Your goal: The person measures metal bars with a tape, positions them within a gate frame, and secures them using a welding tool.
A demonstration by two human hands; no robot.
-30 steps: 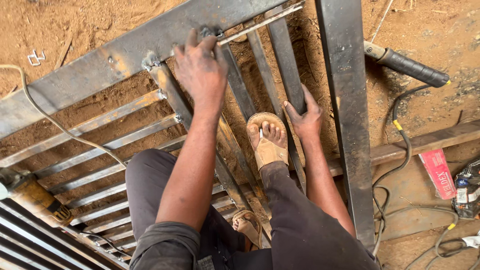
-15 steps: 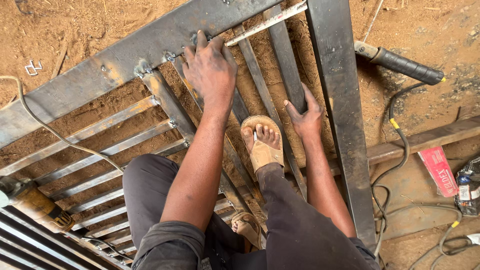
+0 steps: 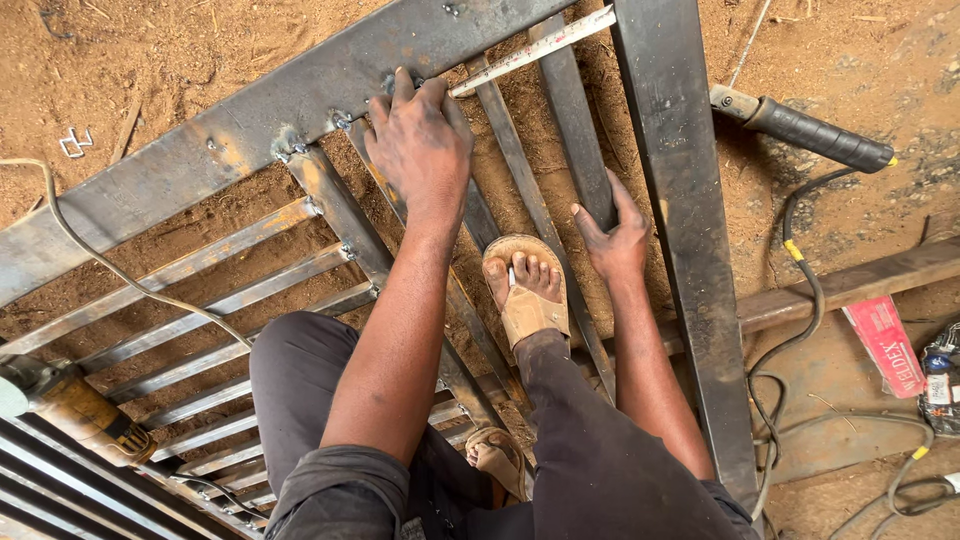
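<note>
The left hand [image 3: 420,140] presses the steel rule [image 3: 530,50] to the frame [image 3: 230,140], rule running up-right from its fingers; the right hand [image 3: 610,235] grips a bar [image 3: 575,140] just below.

1 head camera looks steeply down, close over the metal frame [image 3: 250,130].

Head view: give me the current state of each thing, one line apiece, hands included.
Left hand: pressed flat on the end of the ruler at the frame's top bar.
Right hand: gripping a thin slat, fingers spread.
Ruler: lying slanted across the slats, free end reaching the side bar.
Metal frame: lying flat on the dirt.
Sandalled foot: planted between slats.
Grinder: lying on the slats, untouched.
Black-handled tool: lying on the dirt, unheld.
</note>
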